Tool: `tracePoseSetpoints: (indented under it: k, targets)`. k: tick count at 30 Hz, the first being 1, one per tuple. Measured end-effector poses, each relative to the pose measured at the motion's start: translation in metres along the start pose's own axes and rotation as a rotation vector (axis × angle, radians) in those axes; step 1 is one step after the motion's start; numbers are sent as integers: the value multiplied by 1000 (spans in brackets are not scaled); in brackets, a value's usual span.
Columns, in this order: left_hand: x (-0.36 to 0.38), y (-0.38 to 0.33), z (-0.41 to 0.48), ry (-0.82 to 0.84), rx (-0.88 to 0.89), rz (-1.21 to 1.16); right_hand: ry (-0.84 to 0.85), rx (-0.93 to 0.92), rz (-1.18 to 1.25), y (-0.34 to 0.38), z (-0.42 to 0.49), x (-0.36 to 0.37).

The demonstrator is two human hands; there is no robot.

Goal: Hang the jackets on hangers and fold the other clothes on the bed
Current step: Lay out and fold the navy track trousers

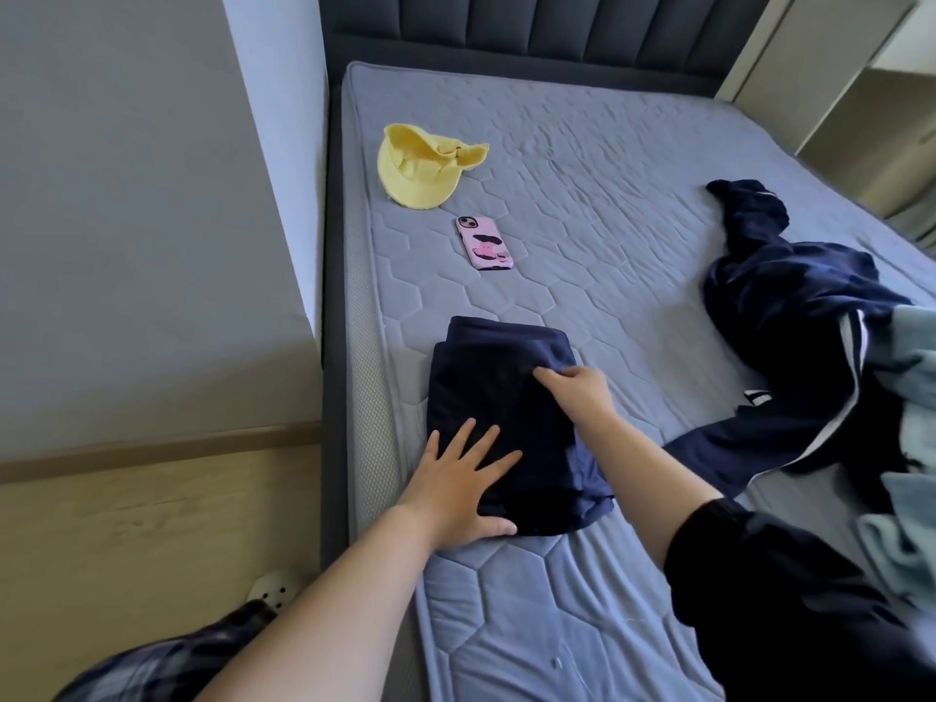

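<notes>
Navy folded garment (506, 412) lies as a compact rectangle on the bed (608, 205), close to its left edge and toward the near end, with both hands on it. The left hand (466, 478) rests flat on the near left part of the bundle, fingers straight and spread, thumb along the near edge, holding nothing. The right hand (577, 392) sits on the far right part, its fingers (549, 375) curled and pinching a bit of the navy fabric. The right forearm runs back to a black sleeve (749, 575); the left forearm is bare.

Beyond the bundle, further up the quilted blue-grey mattress, a phone in a pink case (486, 244) lies face down, well apart from the hands. Past it, nearer the dark padded headboard (532, 27), sits a crumpled yellow hat (420, 164).

To the right a navy jacket with white stripes (790, 357) sprawls unfolded across the mattress, one part trailing toward the right forearm. Light blue clothes (906, 448) are heaped at the right border, partly over the jacket.

Left of the bed is pale wood flooring (152, 524), with plaid trousers (167, 661) and a white slipper (273, 592) at the bottom corner.
</notes>
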State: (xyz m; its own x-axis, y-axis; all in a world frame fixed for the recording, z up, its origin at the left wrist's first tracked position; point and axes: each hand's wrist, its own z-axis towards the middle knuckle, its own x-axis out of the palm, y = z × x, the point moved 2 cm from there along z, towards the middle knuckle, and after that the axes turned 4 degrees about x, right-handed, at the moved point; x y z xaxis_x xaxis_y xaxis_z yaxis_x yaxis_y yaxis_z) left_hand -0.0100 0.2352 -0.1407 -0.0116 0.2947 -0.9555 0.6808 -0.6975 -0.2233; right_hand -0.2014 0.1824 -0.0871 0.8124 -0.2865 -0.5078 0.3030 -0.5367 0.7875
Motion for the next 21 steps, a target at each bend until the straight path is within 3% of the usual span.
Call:
tracePoseSetpoints:
  k: [3, 6, 11, 16, 21]
  targets:
    - [1, 1, -1, -18, 27, 1, 129, -167, -61, 21, 8, 1]
    - [3, 2, -2, -34, 39, 11, 303, -271, -318, 35, 23, -6]
    - [3, 1, 0, -24, 56, 15, 197, -252, -565, 38, 44, -18]
    - [4, 1, 0, 4, 47, 27, 42, -196, -470, 17, 37, -6]
    - [4, 0, -1, 20, 58, 40, 288, 126, -13, 9, 32, -17]
